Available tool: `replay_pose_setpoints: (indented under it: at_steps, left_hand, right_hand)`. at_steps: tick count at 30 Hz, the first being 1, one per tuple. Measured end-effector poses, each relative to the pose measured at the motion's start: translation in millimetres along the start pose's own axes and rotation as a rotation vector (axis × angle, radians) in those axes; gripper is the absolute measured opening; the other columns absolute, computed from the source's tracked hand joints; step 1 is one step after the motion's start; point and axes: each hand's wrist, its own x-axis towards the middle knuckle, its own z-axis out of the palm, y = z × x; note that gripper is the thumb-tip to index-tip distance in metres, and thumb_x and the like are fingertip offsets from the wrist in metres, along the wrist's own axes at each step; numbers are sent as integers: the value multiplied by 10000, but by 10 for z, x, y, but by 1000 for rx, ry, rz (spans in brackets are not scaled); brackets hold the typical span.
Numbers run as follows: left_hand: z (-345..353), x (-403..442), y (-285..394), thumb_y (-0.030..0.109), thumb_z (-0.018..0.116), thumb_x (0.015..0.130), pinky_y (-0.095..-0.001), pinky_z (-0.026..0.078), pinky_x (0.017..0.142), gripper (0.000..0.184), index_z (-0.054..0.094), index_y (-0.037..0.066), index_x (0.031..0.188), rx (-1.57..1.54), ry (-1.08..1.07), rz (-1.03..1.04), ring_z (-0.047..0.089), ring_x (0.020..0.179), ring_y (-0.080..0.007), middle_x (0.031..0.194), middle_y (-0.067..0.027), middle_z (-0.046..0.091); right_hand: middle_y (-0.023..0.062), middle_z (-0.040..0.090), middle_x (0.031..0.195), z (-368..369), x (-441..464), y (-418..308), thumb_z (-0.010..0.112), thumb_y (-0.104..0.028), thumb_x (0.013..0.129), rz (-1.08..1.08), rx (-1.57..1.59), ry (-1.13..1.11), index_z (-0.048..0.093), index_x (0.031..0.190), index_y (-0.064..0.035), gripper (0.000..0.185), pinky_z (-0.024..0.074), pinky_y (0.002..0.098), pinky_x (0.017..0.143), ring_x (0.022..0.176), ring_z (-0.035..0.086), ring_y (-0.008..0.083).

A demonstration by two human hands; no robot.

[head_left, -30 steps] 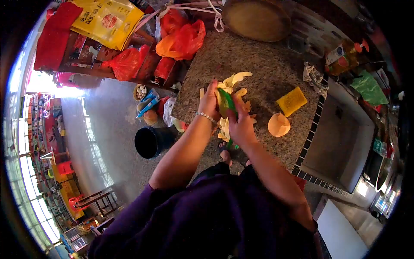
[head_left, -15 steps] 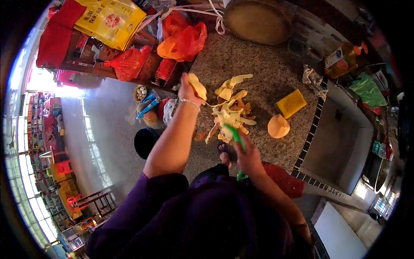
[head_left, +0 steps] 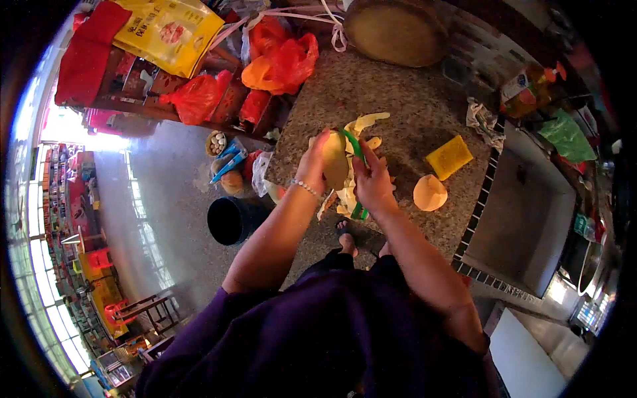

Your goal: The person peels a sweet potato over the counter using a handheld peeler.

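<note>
Peeling, we reckon: left hand [head_left: 312, 164] wrapped round pale vegetable [head_left: 336, 161] over tabletop [head_left: 411, 99], right hand [head_left: 373, 183] gripping green peeler [head_left: 354, 142] at its side. Next stroke probably needs us keeping vegetable steady.

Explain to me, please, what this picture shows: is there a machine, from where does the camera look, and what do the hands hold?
There is no machine, only a person's two bare hands. The camera is worn on the person's head, looking forward and down, so the arms enter from below. The left hand, with a beaded bracelet at its wrist, holds a pale yellow piece of produce. The right hand holds a green tool, apparently a peeler. On the speckled counter lie pale peelings, a yellow sponge and a rounded, peach-coloured object I cannot identify surely.
</note>
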Motion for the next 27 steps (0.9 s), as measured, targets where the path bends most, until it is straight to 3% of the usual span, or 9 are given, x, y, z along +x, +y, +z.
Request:
replay_pose_setpoints:
  at_steps: [2,5,11,14,17,20,23,24,27]
  left_hand:
    - [-176,203,37,442,582,868,-383,494,729,369,601,108,1025,20,64,89,602,850,-211,939,-62,623]
    - [-129,356,290,477,483,901,-389,492,656,375,589,134,1009,-130,216,215,604,791,-220,913,-41,628]
    - [-88,298,524,510,449,914,-386,496,682,453,577,116,1099,-88,-193,119,605,842,-213,958,-53,627]
    - [-11,104,306,552,449,901,-373,498,670,457,592,168,1102,-28,-250,-15,611,815,-198,900,-41,629]
    - [179,-111,133,582,490,873,-346,492,648,457,611,171,1032,101,-119,-78,599,770,-166,851,-19,619]
    - [168,-47,21,548,549,862,-313,479,678,418,610,147,960,214,-24,-7,586,781,-145,866,-12,610]
    - [-114,439,48,505,542,885,-313,481,684,395,618,143,1021,56,102,215,578,796,-145,905,-10,614]
    - [-350,773,82,455,518,913,-329,481,706,361,617,161,1098,-251,32,281,574,812,-151,941,-12,618]
    - [-151,493,488,473,515,909,-360,481,673,391,589,153,1122,-15,-101,296,584,784,-189,899,-13,616]
  right_hand:
    - [114,607,839,47,-260,-86,495,-234,960,234,-64,-133,415,1367,-102,436,458,277,616,654,530,106]
    - [110,601,831,141,-704,284,504,-197,950,-222,-193,-77,404,1371,-101,443,454,282,520,562,516,100]
    - [-2,483,673,-227,-492,-3,490,-212,959,300,300,-172,368,1403,-130,467,358,224,433,492,425,51]
    - [73,607,973,-313,-205,-212,490,-273,960,330,334,-132,382,1389,-110,472,474,278,638,674,544,122]
    - [1,502,699,-113,73,-50,500,-254,961,93,306,2,407,1384,-136,449,381,238,469,543,449,55]
    - [131,587,934,-148,-81,-111,513,-252,949,51,7,-44,399,1376,-106,465,466,282,685,747,566,145]
    - [211,617,967,-44,-503,284,518,-217,935,-236,-320,-58,389,1378,-100,476,504,320,715,750,613,207]
    - [179,616,911,26,-682,427,511,-216,939,-113,-245,-126,389,1378,-102,469,504,316,675,709,603,190]
    - [87,576,764,21,-945,443,484,-213,957,202,37,-241,370,1390,-105,461,470,283,553,606,549,122]
